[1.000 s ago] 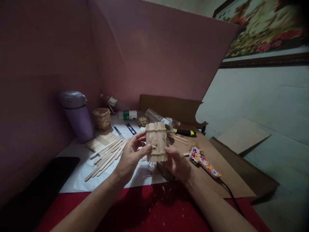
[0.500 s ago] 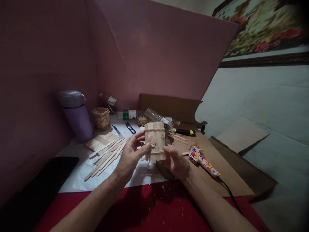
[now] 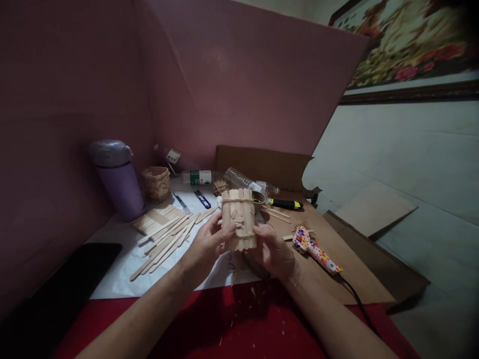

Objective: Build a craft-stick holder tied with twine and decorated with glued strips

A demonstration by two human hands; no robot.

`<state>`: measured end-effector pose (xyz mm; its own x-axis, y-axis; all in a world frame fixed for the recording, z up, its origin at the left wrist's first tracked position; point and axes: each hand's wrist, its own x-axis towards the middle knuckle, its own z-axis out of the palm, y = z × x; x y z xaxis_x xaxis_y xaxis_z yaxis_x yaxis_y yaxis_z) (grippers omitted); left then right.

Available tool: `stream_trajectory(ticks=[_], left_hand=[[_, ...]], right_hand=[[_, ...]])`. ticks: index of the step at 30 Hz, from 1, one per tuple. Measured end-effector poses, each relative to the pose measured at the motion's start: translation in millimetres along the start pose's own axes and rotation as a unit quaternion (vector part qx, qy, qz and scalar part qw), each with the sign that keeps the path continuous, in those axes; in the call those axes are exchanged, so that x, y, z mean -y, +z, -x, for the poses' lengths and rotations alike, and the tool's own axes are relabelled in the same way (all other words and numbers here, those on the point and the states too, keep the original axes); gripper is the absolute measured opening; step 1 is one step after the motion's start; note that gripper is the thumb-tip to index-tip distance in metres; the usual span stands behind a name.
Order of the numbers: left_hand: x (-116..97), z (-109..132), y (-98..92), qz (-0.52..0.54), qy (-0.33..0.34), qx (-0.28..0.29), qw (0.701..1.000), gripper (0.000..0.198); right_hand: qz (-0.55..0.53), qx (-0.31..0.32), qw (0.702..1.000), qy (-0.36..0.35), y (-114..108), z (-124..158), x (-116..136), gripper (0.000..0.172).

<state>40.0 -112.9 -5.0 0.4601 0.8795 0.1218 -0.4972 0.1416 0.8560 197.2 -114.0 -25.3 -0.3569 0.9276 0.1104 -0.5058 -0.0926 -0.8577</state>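
Note:
Between my hands, above the table's near edge, is an upright popsicle-stick cup (image 3: 244, 219) bound with twine near its top and bottom, with small wood petals on its front. My left hand (image 3: 209, 242) grips its left side, thumb on the front. My right hand (image 3: 272, 249) holds the lower right side with its fingertips. Loose popsicle sticks (image 3: 168, 244) lie fanned out on the white sheet left of my left hand. A flower-patterned glue gun (image 3: 314, 249) lies right of my right hand on the cardboard.
Behind are a purple tumbler (image 3: 121, 184), a finished-looking stick basket (image 3: 156, 182), plastic bottles (image 3: 200, 177), a craft knife (image 3: 181, 203), blue snips (image 3: 202, 199) and a black-and-yellow handled tool (image 3: 286, 204). A black flat object (image 3: 90, 269) lies front left. Wood shavings dot the red cloth (image 3: 239, 319).
The cup has shifted slightly left and turned a little in my hands. My left fingers sit lower, less raised along its upper side. Other things have stayed in place.

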Motion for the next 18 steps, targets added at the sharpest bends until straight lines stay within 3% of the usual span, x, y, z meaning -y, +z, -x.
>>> stream_trajectory(ticks=[14,16,18], left_hand=[[1.1,-2.3,-1.2,-0.015,0.02,-0.024,0.999,0.044],[-0.6,-3.1,-1.5,-0.009,0.019,-0.033,0.999,0.043],[-1.6,-3.9,-2.1,-0.005,0.018,-0.041,0.999,0.042]], right_hand=[[0.089,-0.005,0.995,-0.055,-0.6,-3.8,1.1,0.041],[0.157,-0.045,0.984,-0.076,-2.5,-4.4,0.5,0.039],[0.268,-0.131,0.944,-0.144,-2.9,-2.5,1.6,0.036]])
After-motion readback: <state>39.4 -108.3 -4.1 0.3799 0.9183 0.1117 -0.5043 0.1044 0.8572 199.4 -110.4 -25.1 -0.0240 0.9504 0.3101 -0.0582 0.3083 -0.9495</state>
